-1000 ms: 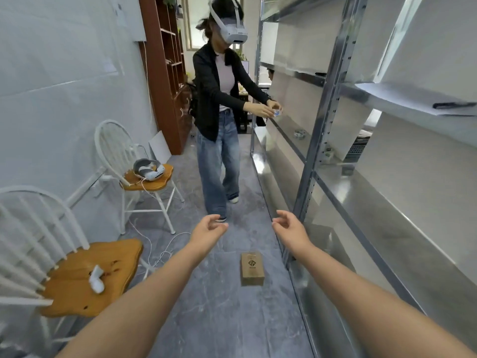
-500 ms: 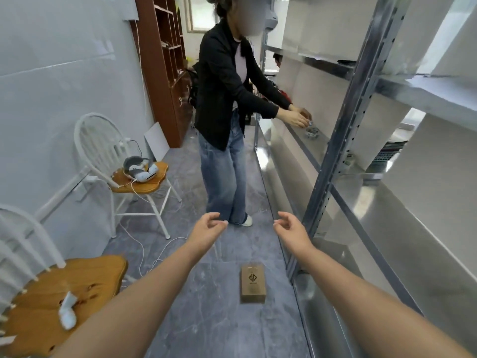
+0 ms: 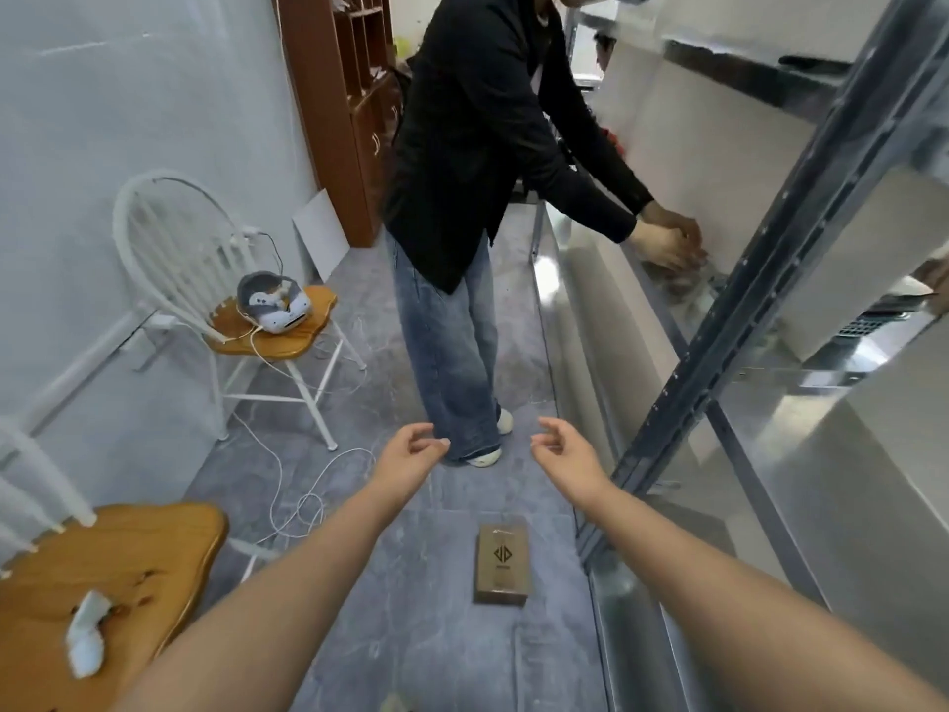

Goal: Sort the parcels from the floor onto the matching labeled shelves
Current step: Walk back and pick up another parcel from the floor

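Observation:
A small brown cardboard parcel (image 3: 502, 563) with a dark logo lies flat on the grey floor, between my two forearms. My left hand (image 3: 408, 459) is stretched out ahead over the floor, fingers loosely curled, holding nothing. My right hand (image 3: 565, 454) is held out the same way, empty, beyond and above the parcel. The metal shelving (image 3: 760, 321) runs along the right side, its upright post just right of my right hand. No shelf labels are readable.
A person in a black jacket and jeans (image 3: 462, 223) stands in the aisle ahead, both hands on a shelf. Two white chairs with wooden seats (image 3: 272, 326) (image 3: 102, 583) stand at the left; one carries a headset. White cables (image 3: 308, 485) trail across the floor.
The view has moved forward and tilted down, so the parcel now lies nearer. The person ahead has stepped closer and bent to the shelf. My hands stay empty and outstretched.

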Motion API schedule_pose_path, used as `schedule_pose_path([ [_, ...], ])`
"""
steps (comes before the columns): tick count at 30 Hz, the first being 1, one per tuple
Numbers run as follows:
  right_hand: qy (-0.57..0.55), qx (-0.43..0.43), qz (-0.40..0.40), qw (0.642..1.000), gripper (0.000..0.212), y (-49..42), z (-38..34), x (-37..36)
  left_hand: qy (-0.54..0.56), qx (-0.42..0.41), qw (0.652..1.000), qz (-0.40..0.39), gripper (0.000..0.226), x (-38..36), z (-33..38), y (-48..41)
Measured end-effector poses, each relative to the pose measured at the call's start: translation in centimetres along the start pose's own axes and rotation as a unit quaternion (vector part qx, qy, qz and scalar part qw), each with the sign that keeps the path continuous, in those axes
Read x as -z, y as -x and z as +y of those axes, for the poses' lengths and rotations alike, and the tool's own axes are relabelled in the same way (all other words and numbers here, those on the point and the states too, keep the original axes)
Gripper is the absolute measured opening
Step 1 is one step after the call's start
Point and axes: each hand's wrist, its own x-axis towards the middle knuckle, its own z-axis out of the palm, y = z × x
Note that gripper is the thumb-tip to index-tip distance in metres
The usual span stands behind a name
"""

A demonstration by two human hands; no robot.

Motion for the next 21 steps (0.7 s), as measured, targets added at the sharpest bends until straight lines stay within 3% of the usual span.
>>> schedule_pose_path([
  [11,-0.012,-0.046,0.032,0.998,0.044,-12.2,0.1,-2.9,-0.042,0.019,0.998,-0.041,0.046,0.5,-0.2,-14.5],
  [21,-0.012,-0.125,-0.005,0.992,0.047,-19.8,8.6,-5.0,-0.037,0.086,0.995,-0.027,0.045,-4.1,-6.5,-22.9],
])
